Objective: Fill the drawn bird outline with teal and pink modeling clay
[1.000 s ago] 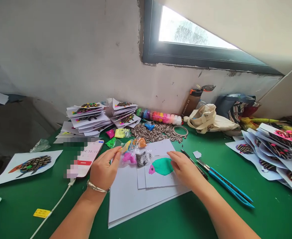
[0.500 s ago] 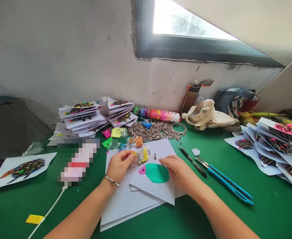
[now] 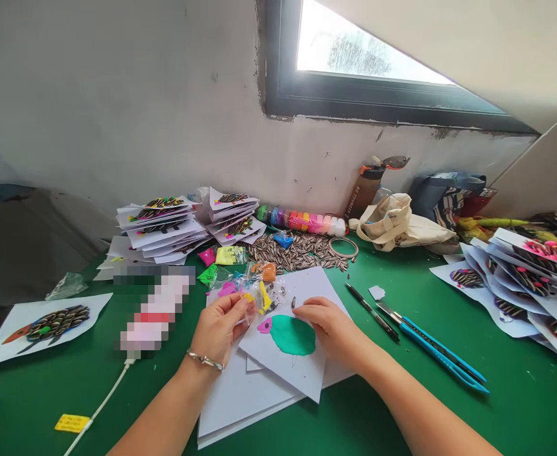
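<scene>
My left hand (image 3: 218, 326) is closed, thumb and fingertips pinching a small piece of yellow clay (image 3: 248, 297). Just beyond it lies a clear plastic bag (image 3: 278, 295) with a yellow strip of clay (image 3: 264, 297) at it. A white card (image 3: 282, 373) bears a flattened green clay oval (image 3: 293, 335) with a pink clay head (image 3: 265, 326) and a dark eye. My right hand (image 3: 328, 326) lies over the card's right side, fingers stretched and slightly bent, thumb hidden. One sunflower seed (image 3: 293, 303) is by its fingertips. Larger white sheets (image 3: 240, 405) lie under the card.
Behind are a seed pile (image 3: 301, 250), bagged orange clay (image 3: 268, 272) and a row of clay tubs (image 3: 307, 220). A pen (image 3: 371, 310) and blue tweezers (image 3: 440, 348) lie right. Stacked seed pictures (image 3: 164, 237) stand left, more pictures (image 3: 511, 285) far right.
The card has turned and slid a little left, along with my right hand. My left hand has drawn slightly away from the plastic bag, and pink clay now shows behind it.
</scene>
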`<state>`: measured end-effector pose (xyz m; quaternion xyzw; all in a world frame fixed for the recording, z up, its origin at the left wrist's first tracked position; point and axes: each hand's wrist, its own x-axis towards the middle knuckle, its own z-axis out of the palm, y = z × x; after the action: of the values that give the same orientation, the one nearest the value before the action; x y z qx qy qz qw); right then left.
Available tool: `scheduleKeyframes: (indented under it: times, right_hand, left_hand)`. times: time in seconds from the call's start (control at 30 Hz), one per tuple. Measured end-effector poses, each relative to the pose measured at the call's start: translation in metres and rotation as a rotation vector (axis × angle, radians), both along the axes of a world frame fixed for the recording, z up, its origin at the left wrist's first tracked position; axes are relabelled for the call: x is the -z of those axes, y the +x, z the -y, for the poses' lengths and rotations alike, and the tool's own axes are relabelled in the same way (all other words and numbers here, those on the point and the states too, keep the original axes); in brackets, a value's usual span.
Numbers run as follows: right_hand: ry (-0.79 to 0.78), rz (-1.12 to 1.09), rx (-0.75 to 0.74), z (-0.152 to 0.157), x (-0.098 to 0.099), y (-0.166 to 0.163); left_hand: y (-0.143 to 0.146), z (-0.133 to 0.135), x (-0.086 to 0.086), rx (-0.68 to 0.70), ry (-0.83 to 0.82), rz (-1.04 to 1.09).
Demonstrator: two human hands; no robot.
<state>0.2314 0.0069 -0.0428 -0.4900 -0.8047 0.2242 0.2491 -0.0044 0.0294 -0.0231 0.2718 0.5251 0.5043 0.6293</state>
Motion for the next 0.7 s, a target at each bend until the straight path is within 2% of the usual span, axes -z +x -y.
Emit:
scheduleKeyframes:
  times: [0.17,0.33,0.53,0.63,0.7]
  right_hand:
    - [-0.048,-0.039,0.003,-0.021,0.006,-0.004]
    - [-0.039,0.011,-0.14,-0.047,-0.006,-0.016]
    - [-0.013,0.042,-0.233,-0.069,-0.016,-0.048]
    - [0.005,0.053,-0.22,-0.075,-0.02,-0.054]
    - [0.017,0.058,-0.161,-0.071,-0.023,-0.046]
  left_hand:
    - [0.004,0.006,-0.006,0.032,-0.015,0.003]
    - [-0.002,0.003,-0.006,0.068,0.055,-0.016]
    - [-0.022,-0.009,-0.009,-0.046,0.101,-0.017]
    - [-0.029,-0.012,-0.01,-0.085,0.117,-0.02]
    - [-0.03,-0.012,-0.009,-0.073,0.114,-0.022]
